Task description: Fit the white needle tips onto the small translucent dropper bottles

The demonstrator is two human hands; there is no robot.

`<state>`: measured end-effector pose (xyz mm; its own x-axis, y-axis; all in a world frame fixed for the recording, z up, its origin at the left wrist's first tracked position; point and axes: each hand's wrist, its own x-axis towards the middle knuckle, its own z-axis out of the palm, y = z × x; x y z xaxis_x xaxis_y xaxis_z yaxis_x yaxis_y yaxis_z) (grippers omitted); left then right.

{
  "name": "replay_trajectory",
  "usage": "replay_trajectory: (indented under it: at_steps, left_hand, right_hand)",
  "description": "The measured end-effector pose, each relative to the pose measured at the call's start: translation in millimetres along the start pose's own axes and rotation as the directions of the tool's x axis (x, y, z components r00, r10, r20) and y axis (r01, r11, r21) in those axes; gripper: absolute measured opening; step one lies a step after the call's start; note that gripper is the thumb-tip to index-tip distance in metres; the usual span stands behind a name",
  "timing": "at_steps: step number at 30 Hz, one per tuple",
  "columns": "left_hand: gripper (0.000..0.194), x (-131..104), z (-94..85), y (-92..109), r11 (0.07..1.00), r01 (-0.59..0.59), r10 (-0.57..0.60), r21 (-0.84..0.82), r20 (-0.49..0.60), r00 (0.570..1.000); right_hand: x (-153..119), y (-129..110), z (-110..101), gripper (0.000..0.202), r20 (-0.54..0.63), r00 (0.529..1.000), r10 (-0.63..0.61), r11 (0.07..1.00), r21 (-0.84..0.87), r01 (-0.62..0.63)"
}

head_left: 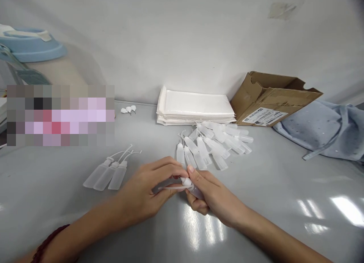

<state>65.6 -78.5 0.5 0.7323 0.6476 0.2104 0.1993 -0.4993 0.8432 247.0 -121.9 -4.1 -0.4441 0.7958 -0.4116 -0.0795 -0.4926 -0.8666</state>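
Low over the table, my right hand point(209, 194) is wrapped round the body of a small translucent squeeze bottle point(196, 191). My left hand point(159, 183) pinches the white cap point(186, 181) at that bottle's mouth between thumb and fingers. A thin pale strap sticks out from the cap towards my left palm. Beyond my hands lies a heap of similar translucent bottles point(203, 149), a few with thin needle tips or straps. To the left, three bottles point(105, 175) with white caps and long thin straps lie side by side.
Three small white caps with needle tips point(129, 109) lie near the wall. A stack of white padded envelopes point(199, 103) stands behind the heap. An open cardboard box point(273, 100) leans at its right, beside blue-grey cloth point(327, 126). A large blue-lidded container point(34, 46) rises at the left.
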Motion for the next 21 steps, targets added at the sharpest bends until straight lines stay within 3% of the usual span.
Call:
replay_trajectory:
  at_steps: [4, 7, 12, 15, 17, 19, 21]
  left_hand:
    - [0.025, 2.2, -5.2, 6.0, 0.963, 0.250, -0.244, -0.102, 0.064, 0.968]
    - [0.024, 3.1, -4.9, 7.6, 0.900, 0.397, -0.384, -0.179, 0.107, 0.917]
    - [0.035, 5.5, -0.9, 8.0, 0.830, 0.528, -0.490, -0.182, 0.218, 0.844]
    - [0.037, 5.9, -0.9, 9.4, 0.838, 0.513, -0.462, -0.183, 0.261, 0.848]
    - [0.037, 4.7, -0.9, 9.6, 0.876, 0.463, -0.423, -0.135, 0.246, 0.872]
    - [0.029, 2.1, 0.3, 8.1, 0.941, 0.336, -0.325, -0.034, 0.174, 0.929]
    - [0.018, -1.2, 3.1, 4.7, 0.986, 0.144, -0.152, 0.086, 0.091, 0.984]
  right_hand:
    - [-2.8, -0.1, 2.0, 0.043, -0.069, 0.984, -0.164, 0.969, -0.200, 0.148]
    - [-4.0, 1.8, 2.0, 0.044, -0.120, 0.967, -0.225, 0.893, -0.423, 0.155]
    - [-4.9, 8.2, 0.6, 0.044, -0.082, 0.957, -0.279, 0.779, -0.602, 0.176]
    - [-5.3, 11.1, 0.8, 0.044, -0.060, 0.958, -0.280, 0.783, -0.591, 0.192]
    - [-4.8, 10.9, 1.3, 0.046, -0.094, 0.962, -0.255, 0.830, -0.533, 0.168]
    - [-3.4, 8.7, 1.7, 0.047, -0.146, 0.965, -0.216, 0.890, -0.436, 0.133]
    - [-1.6, 5.2, 1.6, 0.049, -0.167, 0.971, -0.170, 0.936, -0.336, 0.106]
